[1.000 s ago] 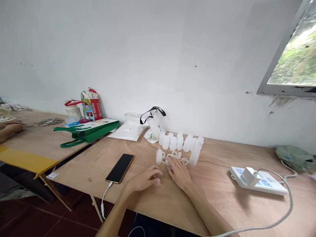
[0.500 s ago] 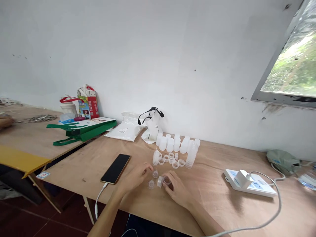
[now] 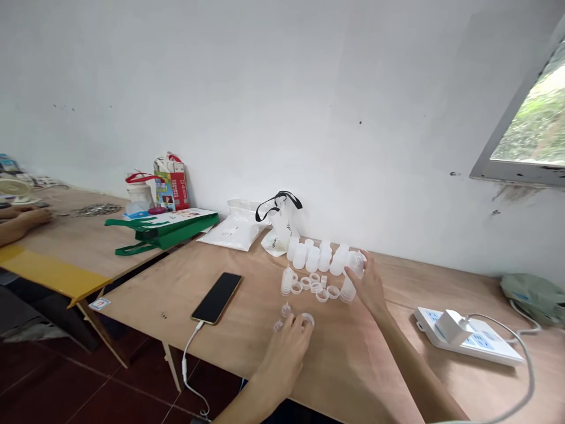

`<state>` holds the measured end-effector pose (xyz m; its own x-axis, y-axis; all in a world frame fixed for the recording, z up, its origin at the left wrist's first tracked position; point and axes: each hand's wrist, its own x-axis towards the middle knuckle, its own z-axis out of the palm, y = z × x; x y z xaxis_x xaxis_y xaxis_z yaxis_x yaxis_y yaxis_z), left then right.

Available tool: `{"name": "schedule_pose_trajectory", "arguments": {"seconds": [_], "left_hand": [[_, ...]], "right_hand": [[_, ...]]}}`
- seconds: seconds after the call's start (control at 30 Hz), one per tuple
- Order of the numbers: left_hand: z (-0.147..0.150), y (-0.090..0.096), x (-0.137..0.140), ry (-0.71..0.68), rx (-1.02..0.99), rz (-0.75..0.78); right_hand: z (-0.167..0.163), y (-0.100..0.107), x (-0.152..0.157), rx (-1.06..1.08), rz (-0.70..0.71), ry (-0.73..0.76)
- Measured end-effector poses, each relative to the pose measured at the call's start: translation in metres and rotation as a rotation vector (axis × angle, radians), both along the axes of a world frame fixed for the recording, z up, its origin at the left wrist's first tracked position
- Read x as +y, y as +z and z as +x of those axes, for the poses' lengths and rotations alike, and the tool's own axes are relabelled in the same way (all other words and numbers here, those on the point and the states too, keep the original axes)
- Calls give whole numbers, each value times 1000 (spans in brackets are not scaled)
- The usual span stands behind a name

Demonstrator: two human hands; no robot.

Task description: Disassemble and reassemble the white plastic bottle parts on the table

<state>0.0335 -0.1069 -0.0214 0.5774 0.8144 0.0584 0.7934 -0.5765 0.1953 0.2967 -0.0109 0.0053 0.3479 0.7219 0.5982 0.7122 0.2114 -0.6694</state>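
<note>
Brown desk (image 3: 247, 288) is supporting clear stacked cups (image 3: 348, 290) beside white bottles (image 3: 312, 257); your curled right hand (image 3: 371, 285) is grasping the topmost, any tilt risking toppling; your bunched left hand (image 3: 289, 343) is hiding any hold.

White painted wall (image 3: 220, 88), beyond the fingers (image 3: 298, 323). Grey-framed glass window (image 3: 541, 129), upper right of them. Dark-red tiled floor (image 3: 110, 397), below left.

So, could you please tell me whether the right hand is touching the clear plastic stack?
Touching: the head view shows the right hand curled around the upper end of the clear plastic stack.
</note>
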Motion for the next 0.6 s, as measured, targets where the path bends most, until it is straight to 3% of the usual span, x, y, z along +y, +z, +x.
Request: {"name": "schedule_pose_trajectory", "arguments": {"seconds": [0.17, 0.27, 0.37, 0.43, 0.53, 0.6], "left_hand": [[2, 1, 4, -127, -77, -39], [1, -3, 4, -210, -148, -71], [1, -7, 4, -255, -166, -100], [2, -8, 3, -249, -161, -100], [7, -6, -1, -234, -174, -110], [11, -4, -4, -233, -193, -128]], "right_hand": [[2, 0, -3, 81, 85, -7], [-3, 12, -13, 164, 228, -9], [-12, 11, -33, 281, 381, 109], [-19, -4, -50, 299, 308, 216], [-31, -40, -70, 254, -6, 354], [-38, -63, -77, 180, -121, 432]]}}
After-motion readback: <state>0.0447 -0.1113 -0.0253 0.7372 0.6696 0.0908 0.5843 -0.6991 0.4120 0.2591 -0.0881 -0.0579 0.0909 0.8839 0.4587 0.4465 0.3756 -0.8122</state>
